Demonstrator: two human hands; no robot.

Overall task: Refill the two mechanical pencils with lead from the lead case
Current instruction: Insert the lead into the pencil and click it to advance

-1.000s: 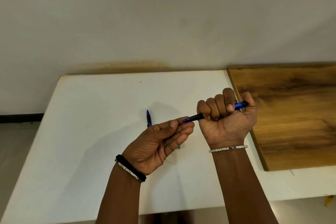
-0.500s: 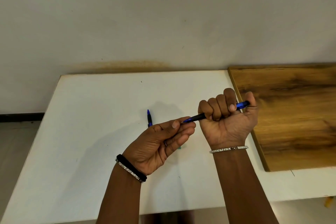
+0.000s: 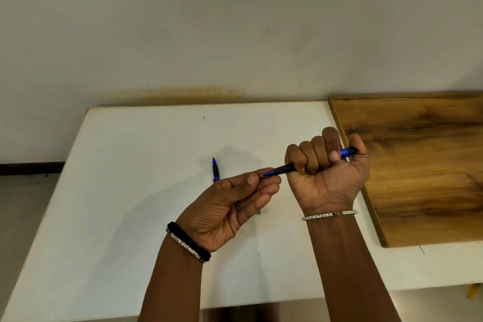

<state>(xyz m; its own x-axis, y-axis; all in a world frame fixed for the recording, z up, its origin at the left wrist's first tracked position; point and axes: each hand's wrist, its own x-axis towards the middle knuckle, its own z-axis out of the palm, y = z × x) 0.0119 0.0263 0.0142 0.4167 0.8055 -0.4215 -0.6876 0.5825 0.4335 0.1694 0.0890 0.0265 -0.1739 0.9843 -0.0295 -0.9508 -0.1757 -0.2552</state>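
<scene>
Though stained brown along its foot, otherwise plain and pale: wall (image 3: pixel 235 21), filling the upper half of the view.

Below it, white table (image 3: pixel 117 191), back edge set against the wall.

On the table's right side, flat wooden board (image 3: pixel 418 165), dark-grained, running out of view to the right.

Right hand (image 3: pixel 326 178): raised over the table just beside the board's left edge, curled in a full fist round the barrel of the blue-and-black mechanical pencil (image 3: pixel 283 169), thumb laid over its blue back end. Pencil tilted, back end up toward the board, tip down and left toward the other hand.

Left hand (image 3: pixel 230 204): palm turned up, thumb and forefinger pressed together on the pencil's blue tip, other fingers loosely curled beneath. Cannot tell whether any lead sits in that pinch.

Second mechanical pencil (image 3: pixel 216 170): lying on the table just beyond the left hand, blue end pointing to the wall, near end hidden behind the thumb.

Silver bangle (image 3: pixel 329 215) on the right wrist; black band (image 3: pixel 188 240) with a sparkling bracelet (image 3: pixel 187 247) just beside it on the left.

Teal sliver (image 3: pixel 258 212) on the table, peeping out under the left fingers; too hidden to identify.

Ring (image 3: pixel 238 206) on a left finger.
</scene>
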